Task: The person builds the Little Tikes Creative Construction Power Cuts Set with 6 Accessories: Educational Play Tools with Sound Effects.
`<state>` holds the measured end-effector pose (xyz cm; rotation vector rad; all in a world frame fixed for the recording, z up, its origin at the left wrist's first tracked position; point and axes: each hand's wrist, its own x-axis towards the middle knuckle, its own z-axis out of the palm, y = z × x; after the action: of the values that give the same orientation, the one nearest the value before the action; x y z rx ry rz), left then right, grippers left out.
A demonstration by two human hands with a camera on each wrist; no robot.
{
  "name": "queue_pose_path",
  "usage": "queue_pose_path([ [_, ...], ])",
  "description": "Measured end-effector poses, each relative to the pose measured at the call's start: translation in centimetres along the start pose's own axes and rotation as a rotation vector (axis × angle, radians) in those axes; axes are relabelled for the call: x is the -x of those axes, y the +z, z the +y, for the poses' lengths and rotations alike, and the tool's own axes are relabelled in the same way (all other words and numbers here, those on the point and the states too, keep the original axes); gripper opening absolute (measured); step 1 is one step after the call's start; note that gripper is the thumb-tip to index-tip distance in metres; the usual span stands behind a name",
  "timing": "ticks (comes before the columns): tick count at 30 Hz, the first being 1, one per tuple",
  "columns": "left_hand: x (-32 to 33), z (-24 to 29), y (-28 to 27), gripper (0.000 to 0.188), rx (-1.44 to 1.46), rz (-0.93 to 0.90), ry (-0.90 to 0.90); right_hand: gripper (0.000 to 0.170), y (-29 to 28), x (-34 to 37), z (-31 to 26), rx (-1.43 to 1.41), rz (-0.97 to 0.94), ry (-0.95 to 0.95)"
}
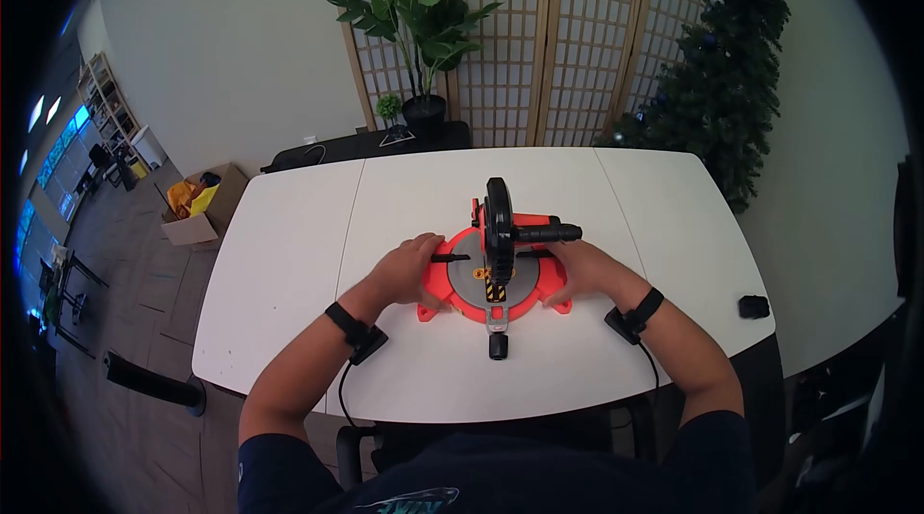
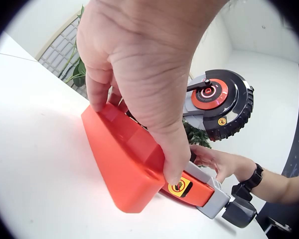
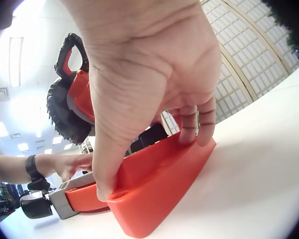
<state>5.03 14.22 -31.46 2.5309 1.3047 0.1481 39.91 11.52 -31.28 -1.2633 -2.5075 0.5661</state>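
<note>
A toy miter saw [image 1: 497, 259] stands on the white table in front of me. It has an orange-red base, a round grey turntable and a black blade guard [image 2: 233, 107]. My left hand [image 1: 404, 270] grips the left end of the base, thumb at the front by a yellow warning sticker [image 2: 180, 187] and fingertips over the back edge. On the opposite end, my right hand [image 1: 589, 270] holds the base [image 3: 154, 199] the same way, thumb in front and fingers behind. The front knob [image 1: 498, 347] points toward me.
A small black object [image 1: 754, 307] lies near the right edge of the white table [image 1: 279, 254]. Behind stand a potted plant [image 1: 423, 115], a lattice screen [image 1: 500, 52] and a decorated tree [image 1: 717, 81]. A cardboard box [image 1: 207, 216] sits on the floor at left.
</note>
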Motion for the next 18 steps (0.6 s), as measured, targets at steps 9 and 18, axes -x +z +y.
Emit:
queue_pose_path([
  [9, -0.1, -0.3, 0.1, 0.122, 0.023, -0.019, 0.008, 0.104, 0.2, 0.3, 0.1, 0.015, 0.023, 0.003],
  [18, 2.6, -1.2, -2.0, 0.117, 0.079, 0.005, -0.091, 0.091, -1.9, 3.5, -0.4, -0.165, 0.038, 0.164],
])
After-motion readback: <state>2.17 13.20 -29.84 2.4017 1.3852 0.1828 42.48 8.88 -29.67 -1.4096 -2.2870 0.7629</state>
